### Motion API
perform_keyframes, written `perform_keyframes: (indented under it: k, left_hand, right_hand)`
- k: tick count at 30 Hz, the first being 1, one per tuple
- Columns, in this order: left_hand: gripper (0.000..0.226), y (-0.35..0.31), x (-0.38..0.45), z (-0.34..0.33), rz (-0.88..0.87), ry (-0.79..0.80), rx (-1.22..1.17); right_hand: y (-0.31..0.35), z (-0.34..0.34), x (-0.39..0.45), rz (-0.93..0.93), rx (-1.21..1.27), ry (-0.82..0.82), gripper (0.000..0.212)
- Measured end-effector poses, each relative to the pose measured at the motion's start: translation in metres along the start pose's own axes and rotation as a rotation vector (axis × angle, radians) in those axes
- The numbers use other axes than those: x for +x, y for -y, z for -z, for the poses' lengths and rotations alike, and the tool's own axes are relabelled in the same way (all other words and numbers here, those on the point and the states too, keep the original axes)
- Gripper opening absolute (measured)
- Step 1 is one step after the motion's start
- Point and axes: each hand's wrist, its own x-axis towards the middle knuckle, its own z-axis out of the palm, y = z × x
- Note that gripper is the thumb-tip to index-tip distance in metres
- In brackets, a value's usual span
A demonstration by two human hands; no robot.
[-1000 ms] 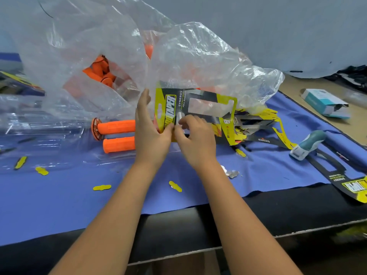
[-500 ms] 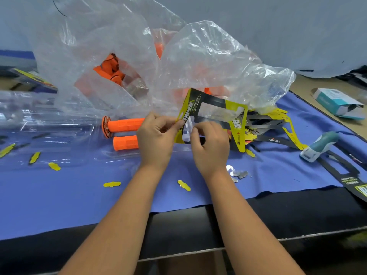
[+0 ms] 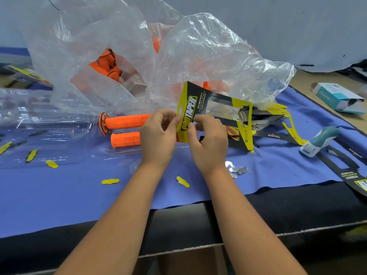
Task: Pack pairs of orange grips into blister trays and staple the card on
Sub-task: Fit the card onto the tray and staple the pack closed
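Change: since 0.5 s ago both hands have turned the card more face-on to the camera; the PROTAPER logo now reads clearly, and the hands sit slightly closer together at the card's left edge.
Left hand (image 3: 158, 135): fingers curled, thumb and fingertips pinching the yellow left edge of the card.
Right hand (image 3: 208, 139): fingers curled onto the card just right of the logo strip, pinching it near the cut-out window.
Card (image 3: 200, 108): yellow and black, held tilted up off the cloth, left end raised in the hands, right end down toward the card pile.
Grips (image 3: 125, 128): two orange grips lying side by side, just left of the left hand; the upper one (image 3: 127, 121) has a flange at its left end, the lower one (image 3: 125, 139) is partly hidden behind the hand. Whether they sit in a blister tray I cannot tell.
Blister trays (image 3: 45, 124): clear plastic, spread flat at the left on the blue cloth (image 3: 79, 191).
Bag (image 3: 119, 56): big clear plastic bag behind the hands, more orange grips visible inside.
Card pile (image 3: 266, 124): loose cards just right of the held card.
Stapler (image 3: 317, 141): teal and white, lying on the cloth well right of the hands.
Box (image 3: 337, 96): small teal and white box, open, far right on the table.
Scraps (image 3: 110, 181): small yellow punch-outs scattered on the cloth.
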Motion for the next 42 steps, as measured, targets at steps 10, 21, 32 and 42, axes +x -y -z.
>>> perform_keyframes:
  k: [10,21,32,42]
  left_hand:
    - [0.017,-0.007,-0.006,-0.002,-0.116,0.323,-0.026]
    - [0.016,-0.011,-0.005,0.000,-0.032,0.302,-0.083]
    - [0.018,-0.007,-0.004,-0.002,0.134,0.366,-0.321]
    - [0.019,-0.004,-0.006,-0.009,0.146,0.274,-0.194]
  right_hand:
    - [0.001,0.003,0.005,-0.468,0.573,0.119,0.012]
    - [-0.002,0.008,0.013,-0.625,0.839,0.175,0.004]
    - [-0.007,0.008,0.013,-0.673,0.822,0.165,0.003]
    - [-0.015,0.007,0.016,-0.784,0.856,0.119,0.018]
